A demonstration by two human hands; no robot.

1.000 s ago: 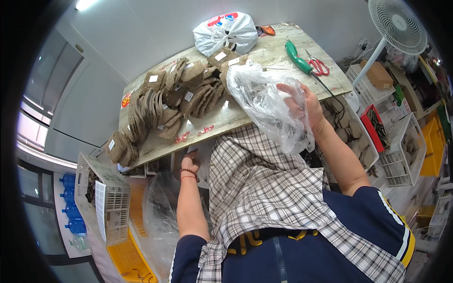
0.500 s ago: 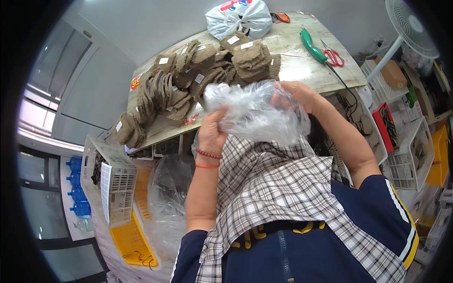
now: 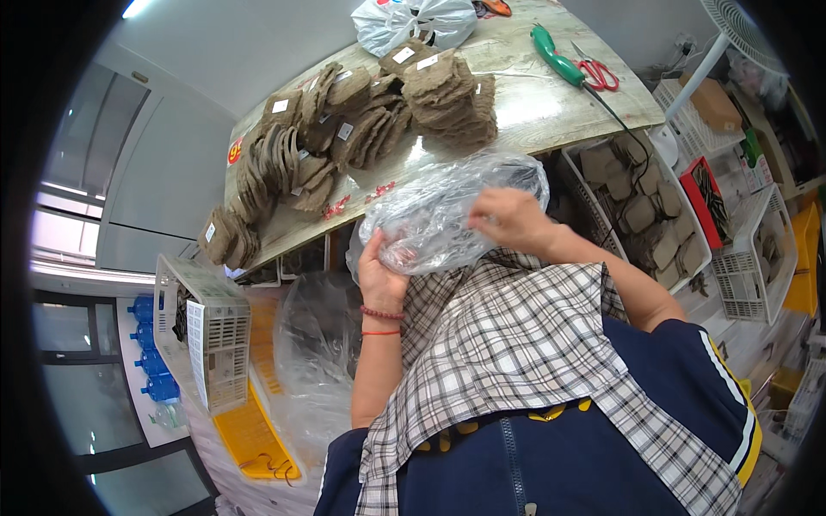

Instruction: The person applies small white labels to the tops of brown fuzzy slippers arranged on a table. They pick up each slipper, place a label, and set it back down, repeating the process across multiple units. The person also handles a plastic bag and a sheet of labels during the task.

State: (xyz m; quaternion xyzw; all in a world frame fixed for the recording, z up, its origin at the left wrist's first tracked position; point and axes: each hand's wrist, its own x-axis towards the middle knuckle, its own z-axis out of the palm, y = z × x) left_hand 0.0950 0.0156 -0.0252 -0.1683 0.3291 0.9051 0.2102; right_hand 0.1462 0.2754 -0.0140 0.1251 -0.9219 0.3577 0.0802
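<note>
A crumpled clear plastic bag [image 3: 428, 202] hangs in front of me at the near edge of the table. My left hand [image 3: 380, 279] grips its near left side, thumb up and the fingers partly behind the film. Over the bag's right part is my right hand [image 3: 514, 222], its fingers curled together and slightly blurred; whether film is pinched in them is hidden. Just beyond the bag, stacks of brown fuzzy pads [image 3: 440, 90] with small white labels cover the left and middle of the table [image 3: 533, 116].
A green corded hand tool [image 3: 555, 57] and red-handled scissors [image 3: 597, 69] lie at the back right, near a white fan [image 3: 757, 39]. A crate of pads [image 3: 641, 211] stands below right. White bag [image 3: 413, 24] behind; white basket [image 3: 225, 344] and yellow tray [image 3: 249, 430] left.
The bag has swung lower and spread out between my hands. My right hand has moved left and down from the bag's far right edge. The view has shifted slightly.
</note>
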